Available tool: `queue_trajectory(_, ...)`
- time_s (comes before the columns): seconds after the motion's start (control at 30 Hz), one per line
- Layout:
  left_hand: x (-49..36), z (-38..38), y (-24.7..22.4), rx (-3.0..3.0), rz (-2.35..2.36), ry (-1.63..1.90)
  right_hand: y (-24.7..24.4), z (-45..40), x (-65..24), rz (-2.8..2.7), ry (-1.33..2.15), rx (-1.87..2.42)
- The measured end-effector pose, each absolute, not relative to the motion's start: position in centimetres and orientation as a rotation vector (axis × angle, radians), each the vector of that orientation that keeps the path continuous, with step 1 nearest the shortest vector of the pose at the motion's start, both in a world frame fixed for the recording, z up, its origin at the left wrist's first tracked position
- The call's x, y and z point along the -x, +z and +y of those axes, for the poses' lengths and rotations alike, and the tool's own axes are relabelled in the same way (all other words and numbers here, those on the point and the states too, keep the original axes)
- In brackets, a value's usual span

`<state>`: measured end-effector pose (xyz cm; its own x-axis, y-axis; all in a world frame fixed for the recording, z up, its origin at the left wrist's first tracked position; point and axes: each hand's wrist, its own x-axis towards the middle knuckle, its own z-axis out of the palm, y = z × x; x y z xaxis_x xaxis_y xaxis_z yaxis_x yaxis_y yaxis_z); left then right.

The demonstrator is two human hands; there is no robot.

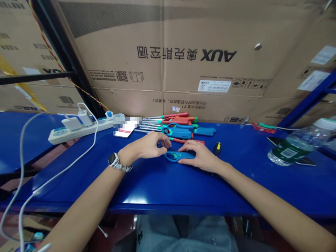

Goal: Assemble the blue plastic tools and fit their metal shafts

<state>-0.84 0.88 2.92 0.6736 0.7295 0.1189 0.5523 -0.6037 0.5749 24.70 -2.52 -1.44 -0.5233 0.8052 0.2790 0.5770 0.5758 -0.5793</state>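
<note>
My right hand (198, 156) is closed around the handle of a blue long-nosed lighter (172, 157), which lies low over the blue table with its looped trigger guard pointing left. My left hand (153, 145) is at the lighter's front end, fingers curled and thumb beside the guard. A small dark blue bit shows between its fingers, too hidden to name. No metal nozzle of this lighter can be seen. Just behind both hands lies a pile of red and blue long-nosed lighters (178, 132), metal nozzles to the left. One red lighter (181, 140) lies closest to my fingers.
A yellow-and-black screwdriver handle (217, 148) is right of my right hand. Farther right stand a water bottle (291, 145) and a red-green item (264, 128). A phone (127, 127) and a power strip (76, 134) with white cables lie left. Cardboard (170, 73) walls the back.
</note>
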Motion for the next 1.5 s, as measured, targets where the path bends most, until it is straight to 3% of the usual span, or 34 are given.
queue_trajectory(0.5, -1.3, -0.2, 1.4, -2.650, 0.978, 0.355, -1.3, -2.5, -26.0, -2.257, 0.641, 1.068)
queue_trajectory(1.5, -0.5, -0.2, -0.6, -2.537, 0.930, 0.433, -1.1, -2.5, -26.0, -2.314, 0.574, 1.177)
